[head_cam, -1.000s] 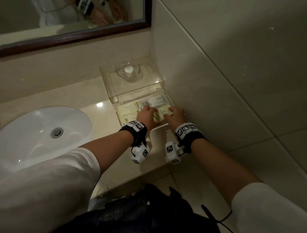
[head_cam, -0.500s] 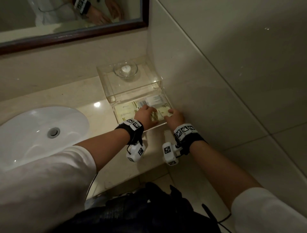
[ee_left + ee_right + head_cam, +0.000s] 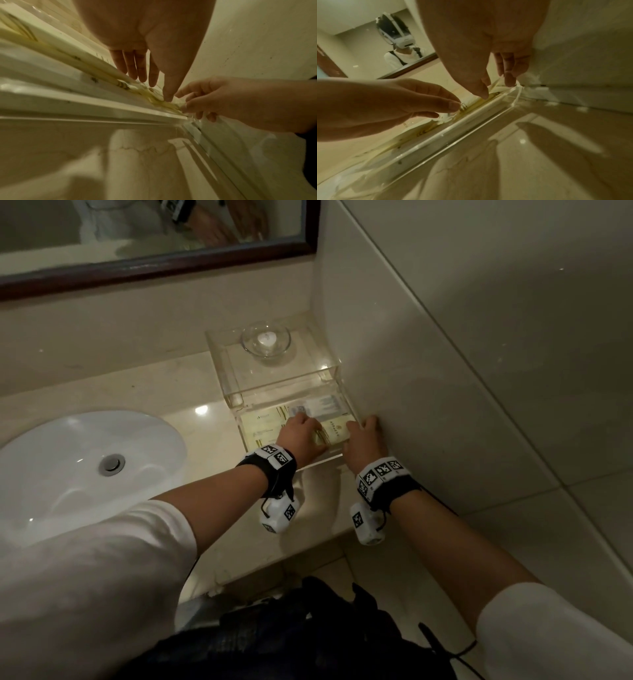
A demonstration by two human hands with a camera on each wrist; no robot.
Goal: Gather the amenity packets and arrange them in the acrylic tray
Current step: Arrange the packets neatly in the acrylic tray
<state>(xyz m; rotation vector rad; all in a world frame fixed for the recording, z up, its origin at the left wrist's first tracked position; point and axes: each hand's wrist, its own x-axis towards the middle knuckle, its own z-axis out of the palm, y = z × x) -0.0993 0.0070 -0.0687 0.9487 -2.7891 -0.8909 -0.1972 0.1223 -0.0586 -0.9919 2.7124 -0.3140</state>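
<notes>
The clear acrylic tray (image 3: 320,464) stands on the counter against the right wall. Several pale yellow-green amenity packets (image 3: 262,430) lie flat in its lower level, with a white packet (image 3: 325,405) behind them. Both hands are inside the tray at its front right. My left hand (image 3: 301,434) has straight fingers, and its thumb presses down on the top packet (image 3: 334,431) in the left wrist view (image 3: 156,89). My right hand (image 3: 363,434) is beside the wall and pinches that packet's right end between thumb and forefinger (image 3: 496,89). The tray's front rim (image 3: 453,129) runs just below the hands.
A glass dish (image 3: 265,340) sits on the tray's upper shelf. The white sink basin (image 3: 85,467) lies to the left, and a framed mirror (image 3: 154,231) hangs above the counter. The tiled wall (image 3: 445,371) runs close along the right side. The counter's front edge (image 3: 274,556) is just behind the wrists.
Both hands stay on the same packet at the tray's front right. Only the head view has shifted a little.
</notes>
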